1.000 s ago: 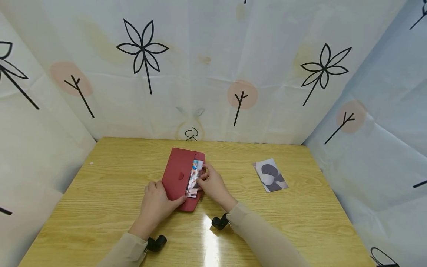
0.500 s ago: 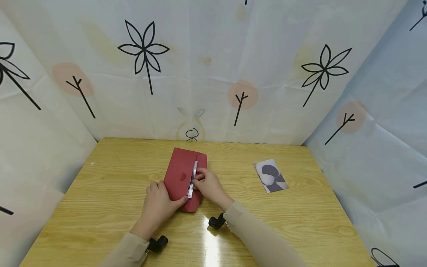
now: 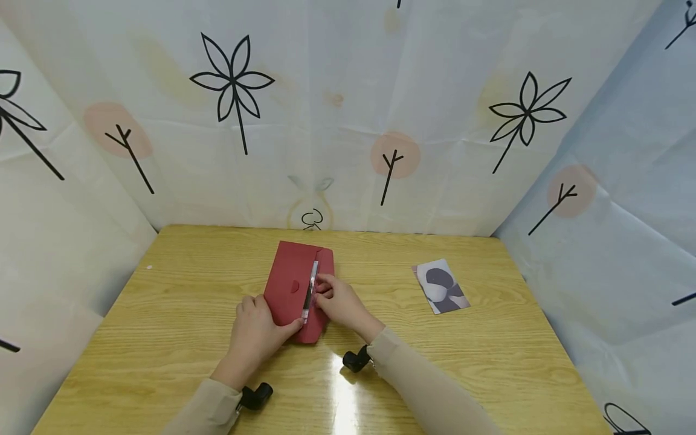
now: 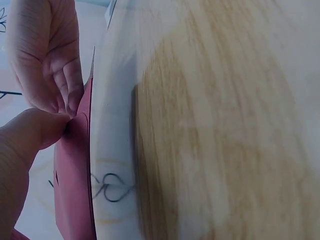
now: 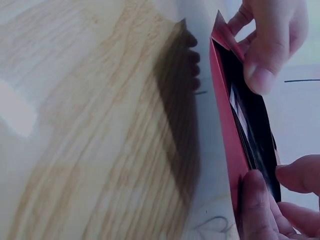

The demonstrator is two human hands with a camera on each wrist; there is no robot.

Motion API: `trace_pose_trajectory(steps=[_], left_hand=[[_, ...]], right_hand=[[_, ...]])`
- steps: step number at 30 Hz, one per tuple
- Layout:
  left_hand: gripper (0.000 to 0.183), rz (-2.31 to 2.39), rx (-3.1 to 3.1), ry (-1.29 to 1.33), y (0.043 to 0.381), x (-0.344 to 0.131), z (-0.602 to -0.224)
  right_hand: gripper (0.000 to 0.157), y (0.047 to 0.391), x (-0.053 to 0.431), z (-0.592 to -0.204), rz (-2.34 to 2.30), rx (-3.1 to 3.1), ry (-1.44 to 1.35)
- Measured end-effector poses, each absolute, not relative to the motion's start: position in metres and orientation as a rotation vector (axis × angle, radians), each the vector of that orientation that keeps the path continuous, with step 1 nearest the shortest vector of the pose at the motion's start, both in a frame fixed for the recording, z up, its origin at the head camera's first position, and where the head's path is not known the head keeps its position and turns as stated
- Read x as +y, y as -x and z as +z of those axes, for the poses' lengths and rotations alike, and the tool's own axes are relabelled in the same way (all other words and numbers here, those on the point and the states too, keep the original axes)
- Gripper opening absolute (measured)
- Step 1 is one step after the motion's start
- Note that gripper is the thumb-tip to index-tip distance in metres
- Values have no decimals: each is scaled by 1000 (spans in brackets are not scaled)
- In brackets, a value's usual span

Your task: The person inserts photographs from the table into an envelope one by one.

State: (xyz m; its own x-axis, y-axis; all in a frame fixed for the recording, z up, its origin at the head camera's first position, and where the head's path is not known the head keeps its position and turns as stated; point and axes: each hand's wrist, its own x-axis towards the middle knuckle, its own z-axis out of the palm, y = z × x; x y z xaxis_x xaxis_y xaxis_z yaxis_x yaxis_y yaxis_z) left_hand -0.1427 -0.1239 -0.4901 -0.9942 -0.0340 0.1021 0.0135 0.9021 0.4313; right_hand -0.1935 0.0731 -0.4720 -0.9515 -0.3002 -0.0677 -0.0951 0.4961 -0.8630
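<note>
A dark red envelope (image 3: 287, 275) is tilted up over the table, its side opening facing right. My left hand (image 3: 257, 331) grips its near left edge, thumb across the front; the thumb (image 4: 37, 130) also shows in the left wrist view. A photo card (image 3: 310, 293) lies mostly inside, a narrow strip showing along the opening. My right hand (image 3: 342, 305) pinches at this strip with curled fingers, between the envelope's mouth and the flap (image 3: 324, 266). In the right wrist view, the right fingers (image 5: 255, 200) are at the opening, which looks dark inside.
A grey and white picture card (image 3: 441, 287) lies flat on the wooden table (image 3: 489, 362), right of the hands. White cloth (image 3: 337, 103) with drawn flowers hangs behind and on both sides. A tiny white speck (image 3: 149, 267) sits at the far left.
The photo card has slid left into the envelope: a wide colourful part showed before, now only a thin strip. My right hand has moved slightly left with it; the left hand holds its place.
</note>
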Motion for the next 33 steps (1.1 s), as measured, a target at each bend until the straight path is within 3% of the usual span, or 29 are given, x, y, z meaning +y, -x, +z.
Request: trace_pose_trajectory(steps=[11,33], left_hand=[[100,-666,-2980,-23,142,-132,-492],[99,-650,-2969,-4,141,-134,-491]], right_hand=[[61,197,123,-466,-1503,2607,286],[92,201,265,-472,-1285,2849,-130]])
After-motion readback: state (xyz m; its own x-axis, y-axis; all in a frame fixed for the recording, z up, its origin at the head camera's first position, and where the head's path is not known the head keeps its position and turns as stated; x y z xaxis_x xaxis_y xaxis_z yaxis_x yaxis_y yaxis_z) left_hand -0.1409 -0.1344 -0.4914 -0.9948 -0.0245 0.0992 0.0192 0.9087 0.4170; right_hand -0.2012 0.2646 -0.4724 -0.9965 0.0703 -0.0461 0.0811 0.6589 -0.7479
